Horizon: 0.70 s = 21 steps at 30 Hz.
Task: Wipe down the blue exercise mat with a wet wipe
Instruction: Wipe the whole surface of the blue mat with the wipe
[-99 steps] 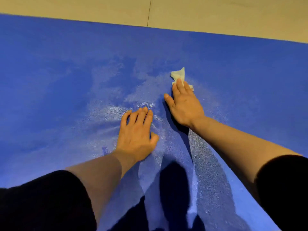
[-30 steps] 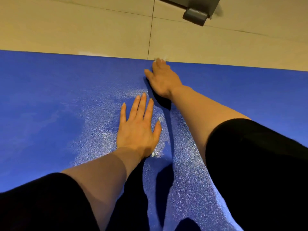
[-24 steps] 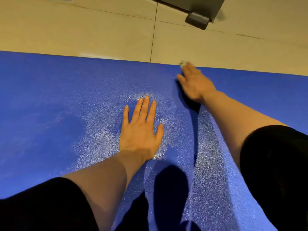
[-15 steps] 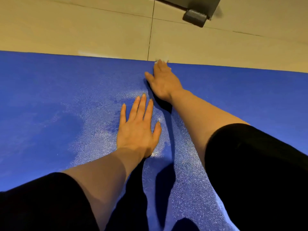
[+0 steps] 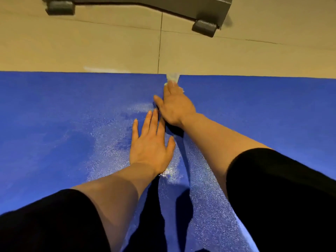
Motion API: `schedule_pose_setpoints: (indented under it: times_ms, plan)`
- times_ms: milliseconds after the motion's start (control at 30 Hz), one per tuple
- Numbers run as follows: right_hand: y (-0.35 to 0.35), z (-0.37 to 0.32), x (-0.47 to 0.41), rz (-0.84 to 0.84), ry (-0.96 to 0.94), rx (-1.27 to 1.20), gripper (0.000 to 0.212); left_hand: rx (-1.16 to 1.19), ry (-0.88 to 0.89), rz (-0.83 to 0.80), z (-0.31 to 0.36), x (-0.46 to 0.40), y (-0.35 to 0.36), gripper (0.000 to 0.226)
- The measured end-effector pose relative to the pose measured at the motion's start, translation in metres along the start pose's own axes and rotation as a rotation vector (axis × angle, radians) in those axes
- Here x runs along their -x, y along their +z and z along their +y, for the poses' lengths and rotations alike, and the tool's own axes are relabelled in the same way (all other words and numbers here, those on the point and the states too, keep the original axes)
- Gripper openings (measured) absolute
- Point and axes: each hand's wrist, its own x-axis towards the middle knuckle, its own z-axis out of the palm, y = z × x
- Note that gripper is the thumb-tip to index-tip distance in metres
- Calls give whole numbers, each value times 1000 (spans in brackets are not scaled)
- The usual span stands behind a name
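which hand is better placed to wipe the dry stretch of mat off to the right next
Right. The right hand already presses the wet wipe at the far edge of the blue mat; the left hand lies flat, holding nothing.

Sleeves: black, short, ending above the elbows on both arms.
Forearms: bare below the sleeves, nothing on the wrists.
Left hand [image 5: 151, 142]: bare, no rings.
Right hand [image 5: 175, 106]: bare, ungloved.

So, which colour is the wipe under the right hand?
White, or very pale; the wet wipe peeks out past the right hand in the head view.
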Motion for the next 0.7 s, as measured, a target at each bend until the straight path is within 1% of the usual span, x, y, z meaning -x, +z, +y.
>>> schedule_pose_setpoints:
  times_ms: [33, 100, 200, 267, 333, 367, 433, 500, 533, 600, 700]
  plan:
    - [-1, 3, 4, -28, -28, -4, 66, 2, -1, -14, 0, 0, -1, 78]
    - [-11, 24, 12, -60, -26, 18, 63, 17, 11, -66, 0, -2, -4, 69]
    - [-23, 54, 23, -19, 84, 71, 61, 38, 43, -162, -3, -8, -15, 68]
    - [-20, 49, 23, 22, 154, 52, 63, 60, 73, -191, -10, -12, -23, 69]
    - [-13, 27, 21, 51, 175, -12, 65, 58, 102, -207, -17, -13, -30, 70]
    - [-9, 15, 21, 34, 153, -39, 65, 55, 113, -213, -20, -13, -32, 71]
    - [7, -1, 26, -20, 45, -42, 65, 64, 122, -215, -22, -8, -35, 73]
    - [14, 1, 35, -58, -41, 22, 65, 67, 119, -238, -24, -1, -37, 74]
    - [11, 9, 38, -59, -53, 62, 64, 61, 116, -258, -25, 3, -38, 74]
    - [-3, 26, 43, -55, 14, 110, 62, 49, 111, -291, -28, 9, -41, 75]
    - [-12, 41, 55, -40, 207, 86, 64, 55, 111, -344, -31, 20, -44, 78]
